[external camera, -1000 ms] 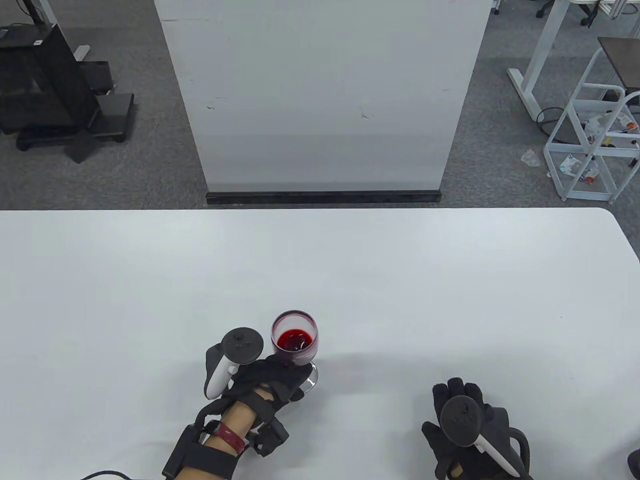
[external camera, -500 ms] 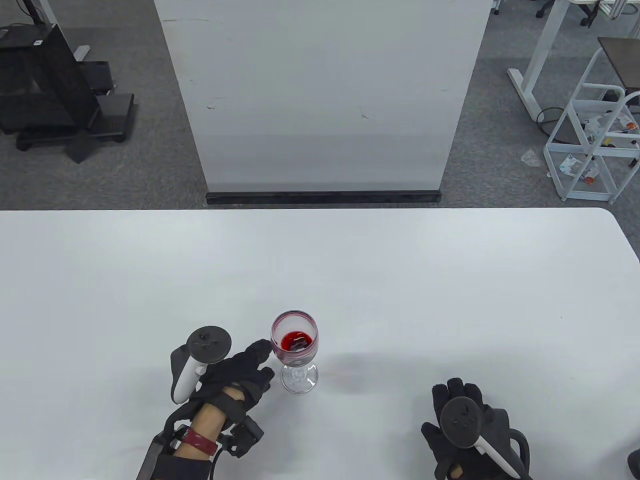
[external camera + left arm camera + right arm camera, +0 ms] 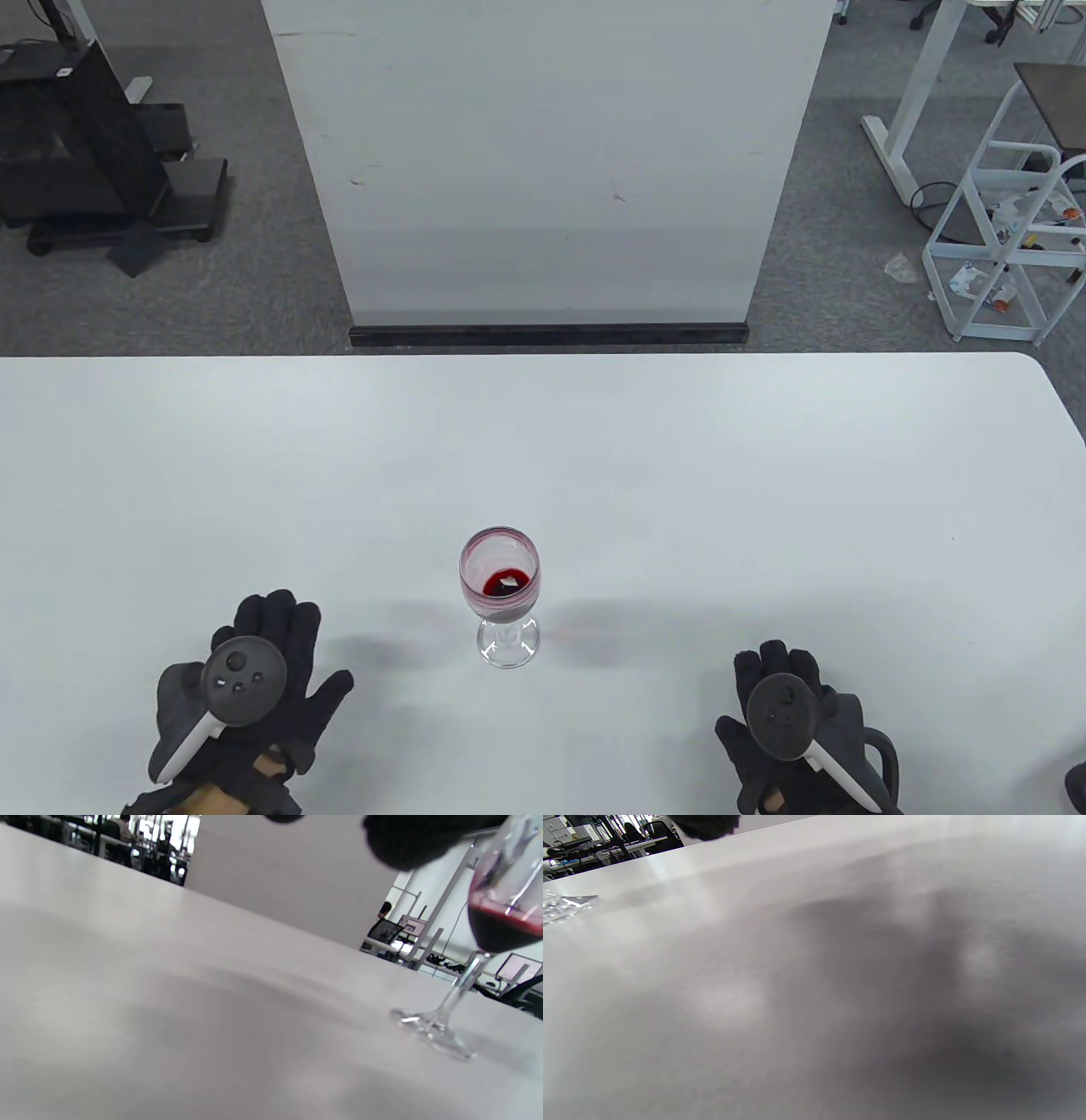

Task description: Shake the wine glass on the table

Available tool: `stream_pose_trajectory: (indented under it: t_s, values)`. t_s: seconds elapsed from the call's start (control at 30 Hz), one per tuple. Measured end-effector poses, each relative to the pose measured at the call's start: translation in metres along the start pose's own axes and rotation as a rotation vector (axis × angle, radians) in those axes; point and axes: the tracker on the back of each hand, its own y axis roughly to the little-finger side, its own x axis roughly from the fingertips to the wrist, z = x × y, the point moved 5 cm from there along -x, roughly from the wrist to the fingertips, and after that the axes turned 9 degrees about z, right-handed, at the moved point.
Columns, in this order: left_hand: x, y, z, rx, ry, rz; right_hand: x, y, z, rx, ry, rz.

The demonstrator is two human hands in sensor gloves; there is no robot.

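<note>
Near the front edge of the white bench [image 3: 764,441] stands the wine glass [image 3: 500,594], upright on its round foot, with a little red wine at the bottom of the bowl; it sits between the two hands and touches neither. The left hand [image 3: 246,696] lies flat on the bench, well to the left of the glass, with its fingers [image 3: 276,615] spread and holding nothing; the right hand [image 3: 789,722] lies flat too, well to the right, fingers loose and holding nothing.

The step in hand looks like a rest with the glass set down, so the shake may be done or may be about to start; the pictures cannot say which. If a shake is to come, the hand does well to take the thin stem [image 3: 464,982] low down, just above the foot, and grip it softly but firmly; the foot should stay on the bench and slide in small circles, so the wine swirls but does not jump out. The glass is tall and narrow at the bottom, so a hard push up high could tip it; slow, small moves are safest.
</note>
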Motion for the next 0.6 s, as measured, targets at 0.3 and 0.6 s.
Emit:
stream_pose_trajectory:
  t_s: [0.3,0.6]
  values:
    - [0.016,0.043,0.011,-0.040,0.017,-0.134,-0.003,-0.004,-0.008,0.057,-0.031,-0.012]
    - [0.012,0.043,0.012,-0.037,0.028,-0.131,-0.002,-0.003,-0.006,0.046,-0.018,-0.012]
